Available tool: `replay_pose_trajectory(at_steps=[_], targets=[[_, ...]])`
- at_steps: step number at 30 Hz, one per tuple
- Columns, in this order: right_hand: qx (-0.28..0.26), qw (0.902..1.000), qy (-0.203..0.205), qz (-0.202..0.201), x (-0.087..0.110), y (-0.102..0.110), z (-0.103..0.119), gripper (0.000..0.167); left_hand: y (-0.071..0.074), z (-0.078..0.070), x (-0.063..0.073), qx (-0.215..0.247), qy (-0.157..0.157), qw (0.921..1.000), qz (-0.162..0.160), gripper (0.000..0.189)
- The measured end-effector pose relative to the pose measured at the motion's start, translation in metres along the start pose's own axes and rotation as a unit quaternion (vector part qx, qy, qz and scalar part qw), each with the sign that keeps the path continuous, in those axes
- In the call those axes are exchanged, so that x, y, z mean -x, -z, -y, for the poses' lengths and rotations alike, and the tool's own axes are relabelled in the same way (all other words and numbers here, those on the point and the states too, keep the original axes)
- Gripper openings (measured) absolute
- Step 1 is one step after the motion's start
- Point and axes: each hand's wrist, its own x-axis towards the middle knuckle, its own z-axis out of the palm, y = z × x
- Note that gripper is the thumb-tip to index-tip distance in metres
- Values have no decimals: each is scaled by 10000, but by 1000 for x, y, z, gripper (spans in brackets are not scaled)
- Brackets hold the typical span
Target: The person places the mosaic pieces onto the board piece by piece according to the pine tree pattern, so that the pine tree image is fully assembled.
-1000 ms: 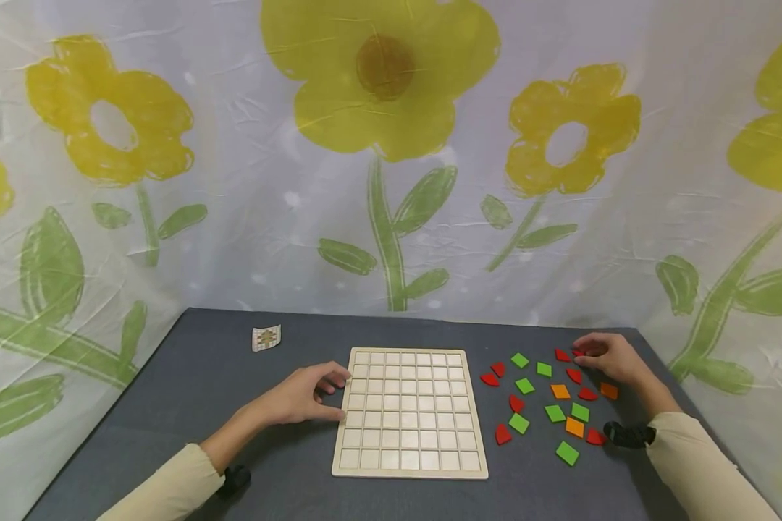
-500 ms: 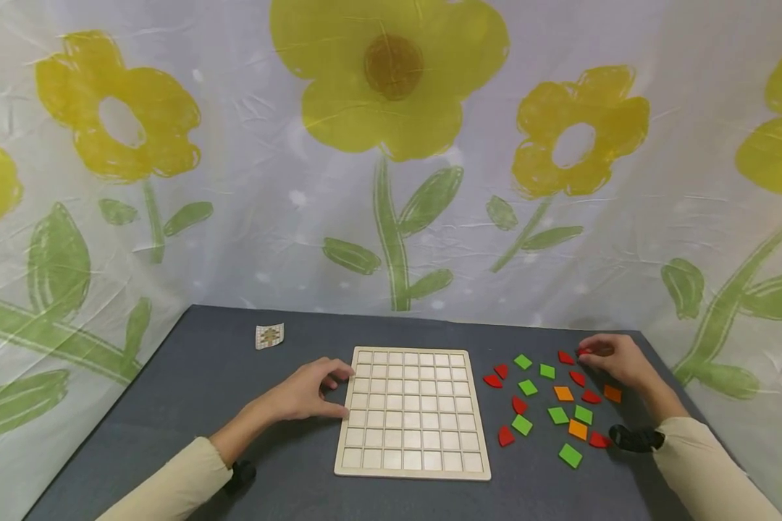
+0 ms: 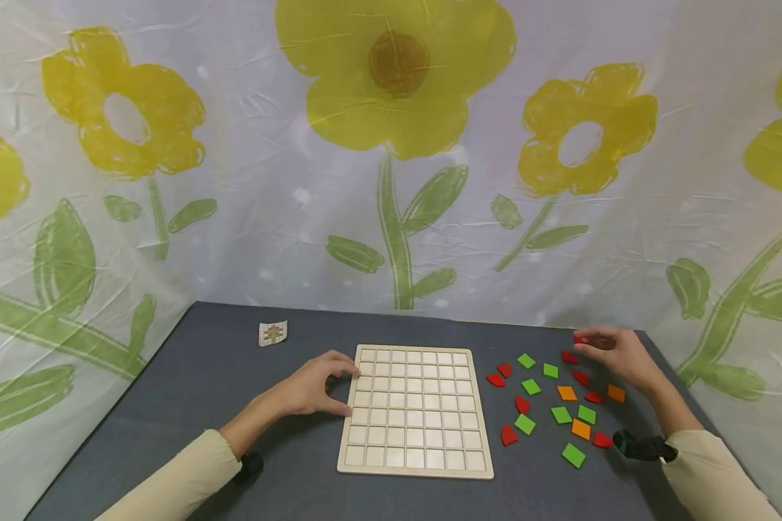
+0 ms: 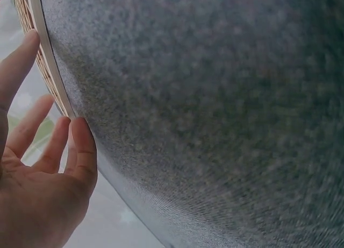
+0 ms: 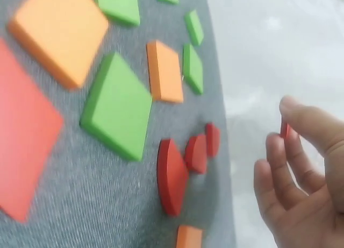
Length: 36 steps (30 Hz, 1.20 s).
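My right hand pinches a small red quarter-round tile between thumb and fingertips, at the table's far right. In the right wrist view the tile shows only as a thin red sliver, mostly covered by the thumb. Below that hand lie loose red tiles, green square tiles and orange square tiles. At the left edge of a pale wooden grid board is my left hand, thumb and fingers spread and touching the rim. The board's square cells hold no coloured tiles.
A small card with a printed pattern lies at the back left of the dark table. Behind the table hangs a white cloth with painted yellow flowers.
My right hand has lifted a red tile off the table at the back right. The left hand keeps its place at the board's edge. The head view has shifted slightly.
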Motion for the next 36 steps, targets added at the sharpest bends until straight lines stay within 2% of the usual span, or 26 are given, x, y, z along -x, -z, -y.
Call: replay_pose_trajectory(at_steps=[7,13,21,29,36], targets=[[-342,9990,127,244,2,-7,14,32,2,1,-2,-126,-98,9998,133,51],[-608,9969,409,295,8,-15,25,28,2,2,-4,-252,-166,9995,128,51],[-1019,9911,617,596,9,-31,32,26,3,3,-3,-185,-177,9995,194,50],[-1210,9832,1112,799,8,-45,40,26,3,4,-3,-110,-202,9996,182,50],[-1263,9828,1007,894,4,-56,50,27,2,5,-3,-77,-197,9995,227,50]])
